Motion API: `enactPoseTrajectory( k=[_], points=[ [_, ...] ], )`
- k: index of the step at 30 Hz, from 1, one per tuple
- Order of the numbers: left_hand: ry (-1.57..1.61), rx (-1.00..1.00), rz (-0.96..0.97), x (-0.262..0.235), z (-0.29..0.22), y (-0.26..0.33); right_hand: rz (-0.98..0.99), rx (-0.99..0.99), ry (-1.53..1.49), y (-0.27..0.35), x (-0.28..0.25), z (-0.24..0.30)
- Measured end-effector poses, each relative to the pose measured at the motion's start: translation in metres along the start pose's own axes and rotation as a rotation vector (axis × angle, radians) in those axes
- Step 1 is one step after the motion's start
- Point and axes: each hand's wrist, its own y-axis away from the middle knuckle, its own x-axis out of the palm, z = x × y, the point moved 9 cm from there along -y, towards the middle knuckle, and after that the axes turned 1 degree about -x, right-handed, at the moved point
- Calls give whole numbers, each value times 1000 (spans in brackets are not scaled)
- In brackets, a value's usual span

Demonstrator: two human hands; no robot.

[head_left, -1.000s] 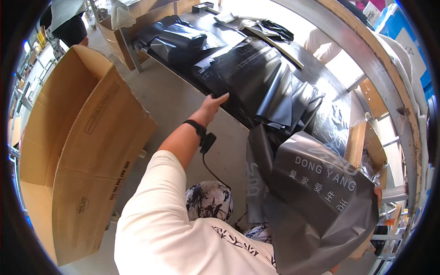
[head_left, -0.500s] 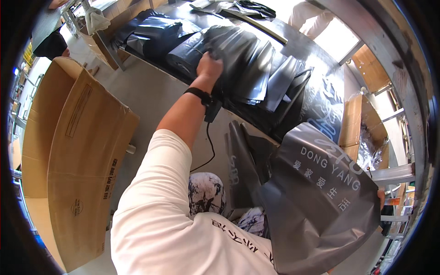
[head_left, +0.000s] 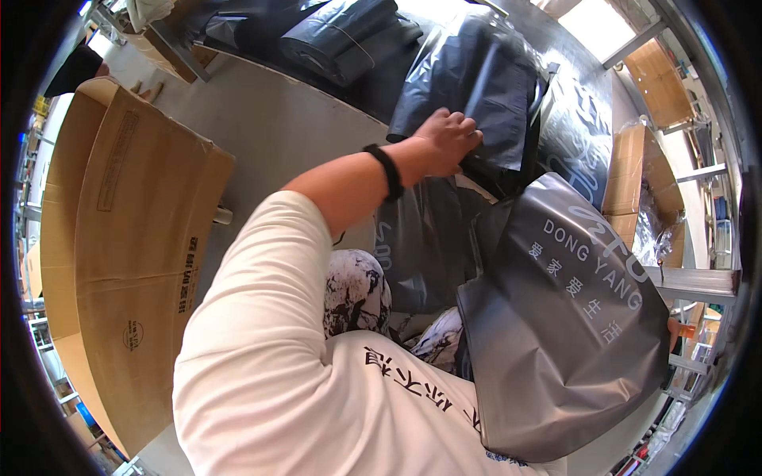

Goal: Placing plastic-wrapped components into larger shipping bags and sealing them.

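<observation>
The grey bag [head_left: 556, 381] spreads in front of the right hand [head_left: 674, 335], which barely shows past its right edge; I cannot tell if those fingers clamp it. The left hand [head_left: 446, 144] lies at the near edge of the black bags [head_left: 480, 79] on the table, pinching or merely pressing, unclear which. The plastic looks light, limp and slick; a folded edge should grip best.

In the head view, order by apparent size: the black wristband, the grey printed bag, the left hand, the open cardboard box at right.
1. Grey printed bag
2. Open cardboard box at right
3. Left hand
4. Black wristband
</observation>
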Motion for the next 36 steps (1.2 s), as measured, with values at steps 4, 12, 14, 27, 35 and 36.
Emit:
enactPoseTrajectory(
  k=[4,12,14,27,35,36],
  points=[
    [224,330,-291,-1,0,68,-31,34,75,2,-15,-2],
    [719,-825,1141,257,69,226,-52,113,229,1,-18,14],
    [839,-945,1097,286,61,218,-62,119,280,-1,-22,21],
    [799,-781,769,321,18,172,-10,129,348,-42,-41,19],
    [923,-989,534,83,15,238,231,146,151,-160,5,75],
    [859,-951,543,48,-18,270,215,69,298,-156,34,124]
  ],
)
